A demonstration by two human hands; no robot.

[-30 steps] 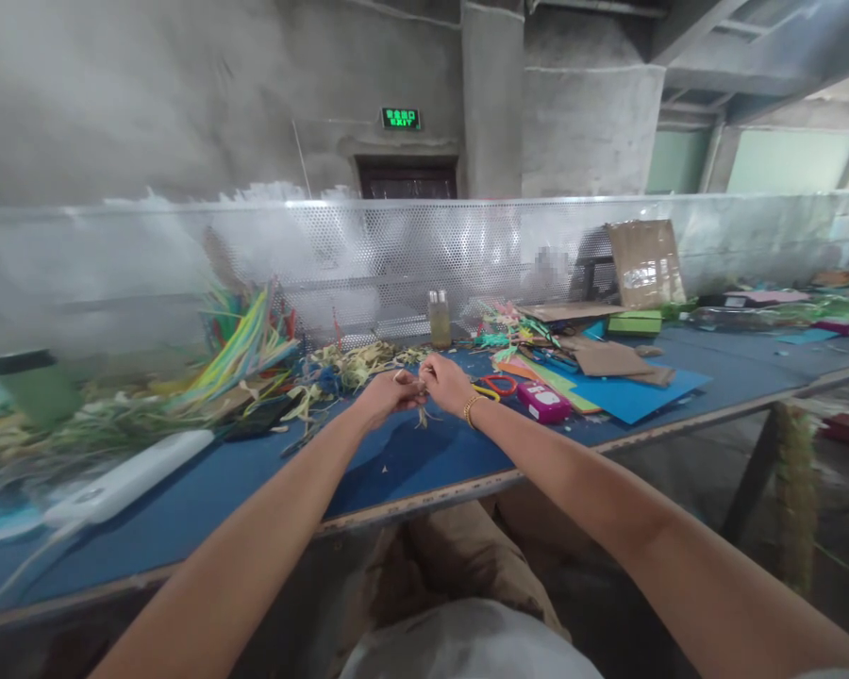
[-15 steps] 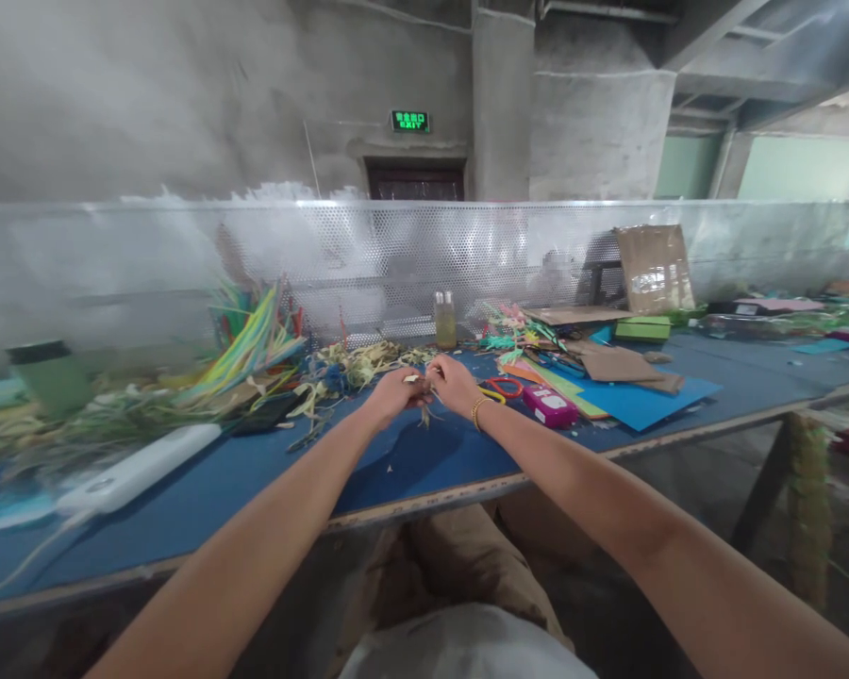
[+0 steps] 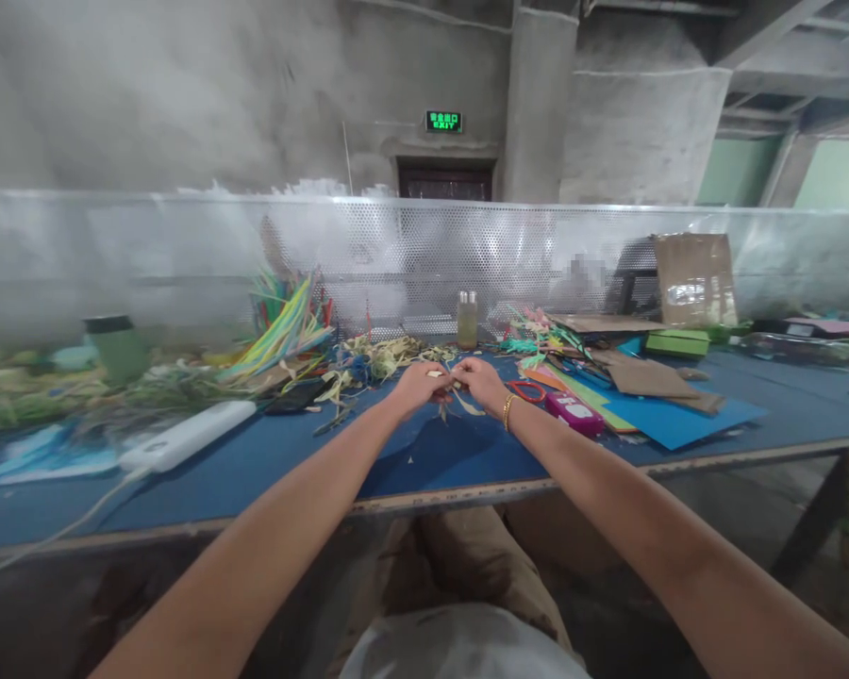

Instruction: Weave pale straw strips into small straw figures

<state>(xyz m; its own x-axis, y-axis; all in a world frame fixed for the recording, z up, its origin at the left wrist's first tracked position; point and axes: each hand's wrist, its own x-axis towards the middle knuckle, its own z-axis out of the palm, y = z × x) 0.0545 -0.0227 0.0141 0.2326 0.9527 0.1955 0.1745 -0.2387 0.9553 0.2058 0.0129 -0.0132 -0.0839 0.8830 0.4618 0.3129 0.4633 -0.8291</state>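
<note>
My left hand and my right hand meet over the blue table top, both with fingers pinched together on a small pale straw strip piece held between them. Loose ends of the strip hang below the fingers. A gold bracelet circles my right wrist. A heap of pale straw strips lies just beyond my hands.
Behind stands a perforated metal screen. To the left are coloured strips, a white power strip and a green cup. To the right lie red scissors, a pink box, blue paper and cardboard. A small bottle stands at the back.
The view has turned left, so everything sits further right in the picture. My hands stay together on the strip piece, fingers working slightly.
</note>
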